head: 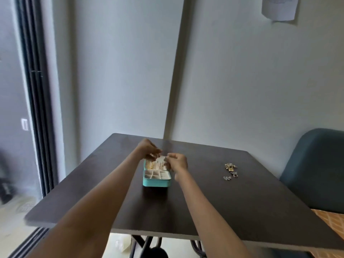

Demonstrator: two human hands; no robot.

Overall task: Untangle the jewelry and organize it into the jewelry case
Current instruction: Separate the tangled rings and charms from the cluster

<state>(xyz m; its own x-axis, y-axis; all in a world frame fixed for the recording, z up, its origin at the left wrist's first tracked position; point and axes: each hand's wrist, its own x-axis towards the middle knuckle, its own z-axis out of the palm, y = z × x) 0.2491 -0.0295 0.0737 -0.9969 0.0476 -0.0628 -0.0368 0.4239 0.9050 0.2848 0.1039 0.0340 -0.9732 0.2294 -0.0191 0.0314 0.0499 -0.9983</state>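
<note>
Gold glints faintly between the two hands, which meet over the far half of the jewelry case (157, 173). The left hand (149, 150) has its fingers curled in, pinching something small and pale; the right hand (176, 162) is curled the same way just beside it, fingertips turned toward the left. What they hold is too small and blurred to name, though a fine chain or small piece seems likely. Both hands look narrow, in a precision pinch.

Below them the teal case lies open on the dark counter (204, 202). Its near tray shows pale compartments; the far half already carries some gold pieces.

Well apart to the right, a small tangled pile of jewelry (230, 167) sits on the counter, with a loose flower-shaped piece (227, 178) just beside it. So the task appears partly done, with that pile left to sort.

Risks from here, as I judge them: pulling the two pinches apart too hard could tighten a knot or snap a thin link; letting go early could drop the piece into the wrong compartment or onto items already stored, tangling them again; a bump of the right wrist could shift the light case
</note>
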